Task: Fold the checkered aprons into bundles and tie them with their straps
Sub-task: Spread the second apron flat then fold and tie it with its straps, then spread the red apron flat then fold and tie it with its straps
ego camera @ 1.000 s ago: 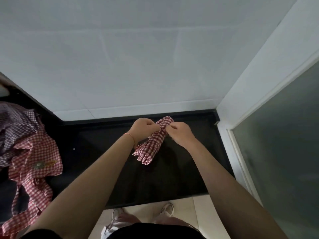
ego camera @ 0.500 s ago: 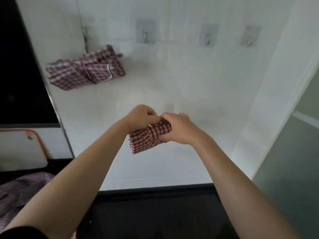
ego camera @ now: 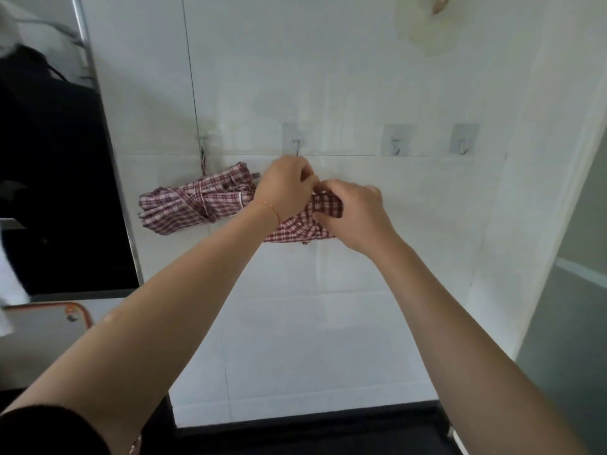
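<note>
At far left, a dark opening with a metal frame edge fills the side of the view, and below it sits a pale board with an orange rim. Next comes the white tiled wall. On it, a first bundle — a faded red check apron, folded and wound with its strap — hangs by a loop from the leftmost hook. That one looks finished.

Just right of it, the left hand is raised right under the second hook, fingers curled and pinching something small at the top of the second bundle; it is likely the strap, though the strap itself is too hidden to make out. This bundle is a deeper red check, held up against the wall between both hands. The right hand grips its right end, fingers wrapped over the cloth.

Further right, two more hooks stand bare, and a frosted glass panel closes the right edge. A dark counter runs along the bottom.

As for progress, one bundle is up and the second seems folded — whether its knot is complete I cannot tell. It is not yet on its hook, so hanging it appears to be the step in hand. No loose aprons show from here.
</note>
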The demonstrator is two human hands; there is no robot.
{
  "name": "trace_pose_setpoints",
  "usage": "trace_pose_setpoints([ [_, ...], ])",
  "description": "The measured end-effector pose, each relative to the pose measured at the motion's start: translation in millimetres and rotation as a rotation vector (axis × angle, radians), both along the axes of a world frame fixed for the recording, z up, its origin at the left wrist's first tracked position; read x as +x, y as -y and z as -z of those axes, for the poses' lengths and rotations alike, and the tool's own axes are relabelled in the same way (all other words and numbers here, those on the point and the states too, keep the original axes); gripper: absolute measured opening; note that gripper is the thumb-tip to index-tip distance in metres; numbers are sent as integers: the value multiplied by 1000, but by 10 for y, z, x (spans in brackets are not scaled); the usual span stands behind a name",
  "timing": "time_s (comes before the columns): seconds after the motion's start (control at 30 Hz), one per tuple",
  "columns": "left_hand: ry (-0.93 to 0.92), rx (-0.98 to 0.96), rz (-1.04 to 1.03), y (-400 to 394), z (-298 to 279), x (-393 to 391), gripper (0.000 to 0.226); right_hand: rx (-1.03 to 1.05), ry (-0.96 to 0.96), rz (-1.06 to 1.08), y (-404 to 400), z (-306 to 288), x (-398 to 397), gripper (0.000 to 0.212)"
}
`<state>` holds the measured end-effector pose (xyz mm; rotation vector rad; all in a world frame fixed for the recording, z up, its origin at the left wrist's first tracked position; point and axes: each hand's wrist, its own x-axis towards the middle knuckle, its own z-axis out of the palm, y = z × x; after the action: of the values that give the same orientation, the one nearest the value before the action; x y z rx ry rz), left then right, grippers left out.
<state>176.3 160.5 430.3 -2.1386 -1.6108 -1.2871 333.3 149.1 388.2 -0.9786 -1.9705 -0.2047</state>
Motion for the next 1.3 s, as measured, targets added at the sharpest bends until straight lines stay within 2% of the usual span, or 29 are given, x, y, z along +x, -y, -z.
trace_pose_setpoints([
  [0.23, 160, 220, -164, -71, -336, -51, 19, 96, 50, 33, -177, -514, -171, 41],
  [0.5, 248, 20, -166, -220, -384, -61, 20, 6, 145, 50, -240, -574, -158, 42],
  [0.87, 312, 72, -168, -223, -353, -102, 16, 31, 189, 65, -345, -637, -234, 30],
  [0.97, 372, 97, -183, -224, -342, -85, 16, 45, 211, 69, -330, -684, -264, 33],
  [1.17, 368, -62, -133, -281, -379, -172, 27, -25, 247, 56, -348, -681, -262, 38],
  [1.3, 315, -53, -187, -259, -337, -148, 25, -29, 230, 58, -366, -628, -259, 35],
])
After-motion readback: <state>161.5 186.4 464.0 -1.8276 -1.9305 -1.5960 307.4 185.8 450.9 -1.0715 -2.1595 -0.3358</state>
